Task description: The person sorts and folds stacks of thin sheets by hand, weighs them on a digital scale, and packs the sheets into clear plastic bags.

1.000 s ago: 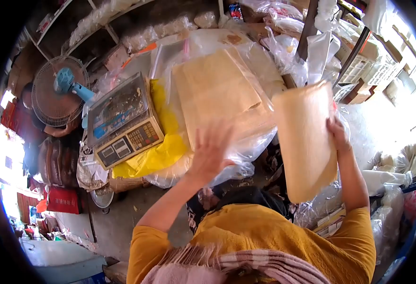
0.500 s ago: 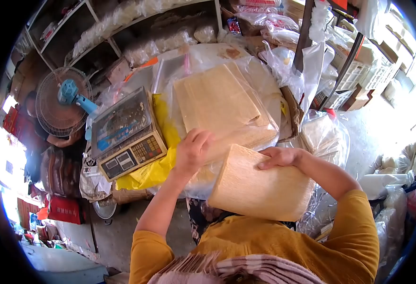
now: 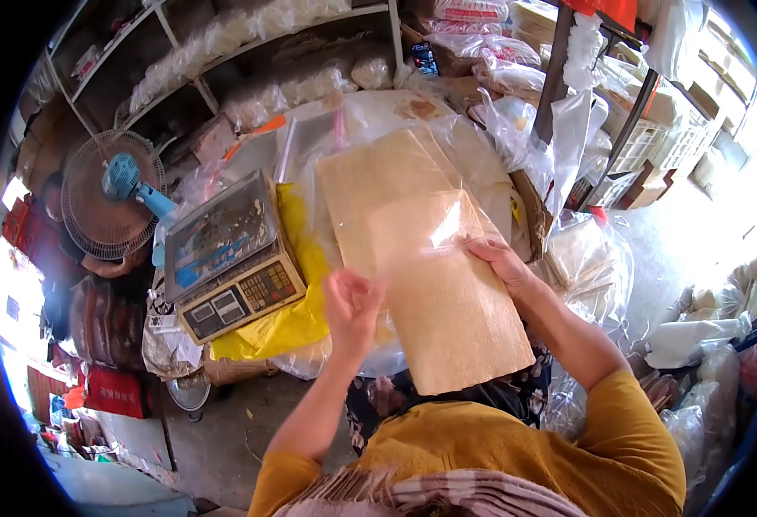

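Note:
My right hand (image 3: 499, 258) grips the right edge of a thin tan sheet bundle (image 3: 460, 319), fingers partly hidden beneath it. The bundle looks like dried tofu skin and hangs tilted over my lap, with a shiny, clear film-like patch near its top. My left hand (image 3: 352, 306) is beside the bundle's left edge, fingers bent and fingertips smeared by motion; whether it touches the bundle I cannot tell. Behind lies a stack of similar tan sheets (image 3: 374, 168) on clear plastic, partly covered by the held bundle.
A digital scale (image 3: 236, 276) stands left of the stack, with a yellow plastic bag (image 3: 288, 319) beside and under it. Further left is a blue fan (image 3: 120, 185). Shelves (image 3: 266, 30) with bagged goods run behind. A bag of tan sheets (image 3: 581, 250) stands at right.
The held bundle has turned more upright and moved forward over the stack, showing the shiny patch. My right hand stays on its edge; my left hand has moved slightly lower.

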Action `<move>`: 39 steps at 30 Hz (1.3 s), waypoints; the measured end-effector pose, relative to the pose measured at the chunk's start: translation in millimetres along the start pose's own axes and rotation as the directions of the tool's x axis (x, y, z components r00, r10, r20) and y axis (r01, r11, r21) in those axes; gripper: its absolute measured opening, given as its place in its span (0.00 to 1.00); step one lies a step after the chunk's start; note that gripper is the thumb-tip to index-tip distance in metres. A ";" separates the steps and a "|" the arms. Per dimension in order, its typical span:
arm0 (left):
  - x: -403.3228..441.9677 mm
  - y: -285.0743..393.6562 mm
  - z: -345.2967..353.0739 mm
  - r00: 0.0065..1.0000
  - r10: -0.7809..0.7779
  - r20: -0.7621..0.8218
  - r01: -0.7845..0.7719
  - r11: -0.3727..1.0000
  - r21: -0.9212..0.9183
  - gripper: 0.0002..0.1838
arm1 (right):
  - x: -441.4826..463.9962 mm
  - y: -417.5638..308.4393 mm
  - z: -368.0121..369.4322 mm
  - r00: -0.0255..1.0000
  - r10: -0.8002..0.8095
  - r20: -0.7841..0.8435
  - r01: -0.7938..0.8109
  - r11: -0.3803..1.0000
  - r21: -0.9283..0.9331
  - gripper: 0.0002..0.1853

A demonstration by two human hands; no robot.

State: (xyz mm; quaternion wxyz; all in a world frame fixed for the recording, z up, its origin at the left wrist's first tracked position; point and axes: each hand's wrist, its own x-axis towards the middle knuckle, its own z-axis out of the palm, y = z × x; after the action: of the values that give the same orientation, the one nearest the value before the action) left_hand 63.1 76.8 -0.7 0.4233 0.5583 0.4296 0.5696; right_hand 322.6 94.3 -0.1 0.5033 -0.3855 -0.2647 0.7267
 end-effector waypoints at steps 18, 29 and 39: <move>-46.7 -16.9 52.4 0.879 -0.451 0.155 0.446 0.893 0.066 0.30 | -93.6 80.9 -5.8 0.995 -0.080 -0.054 0.094 0.924 0.370 0.19; 51.3 29.3 104.0 0.612 0.344 0.712 -0.787 0.177 0.591 0.13 | -91.1 58.9 22.9 0.988 -0.121 -0.095 0.144 0.944 0.296 0.15; 71.3 42.0 112.6 0.433 0.412 0.802 -0.882 0.010 0.471 0.18 | 66.7 11.5 29.8 0.969 -0.226 -0.101 0.242 0.947 0.209 0.11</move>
State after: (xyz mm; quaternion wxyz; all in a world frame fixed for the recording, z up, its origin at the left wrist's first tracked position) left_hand 174.3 135.9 60.0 -0.1777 0.9299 0.2162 0.2386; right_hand 278.8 152.7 -11.8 0.6350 -0.3205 -0.2075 0.6715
